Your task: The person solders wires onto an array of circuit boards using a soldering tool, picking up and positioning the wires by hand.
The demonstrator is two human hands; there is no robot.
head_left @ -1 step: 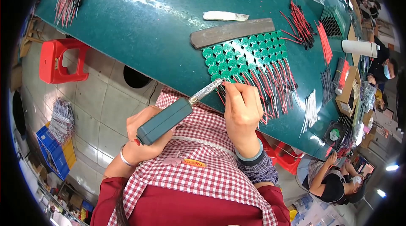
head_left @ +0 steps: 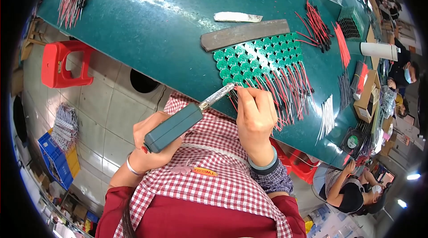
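My left hand (head_left: 147, 160) is wrapped round the dark green body of a soldering iron (head_left: 173, 128). Its silvery tip reaches the near left corner of a panel of round green circuit boards (head_left: 249, 62) lying on the table. Right beside that tip, the fingertips of my right hand (head_left: 256, 117) are pinched on a thin wire that shows a little red; most of it is hidden by the hand. A row of red, white and dark wires (head_left: 290, 91) hangs off the panel's near edge, to the right of this hand.
A grey-brown bar (head_left: 245, 34) lies along the panel's far edge, with a whitish strip (head_left: 238, 17) beyond. Right are red wire bundles (head_left: 317, 24), white wires (head_left: 327, 115) and a cardboard box (head_left: 368, 97). A red stool (head_left: 58, 64) stands left; a co-worker (head_left: 352, 193) sits lower right.
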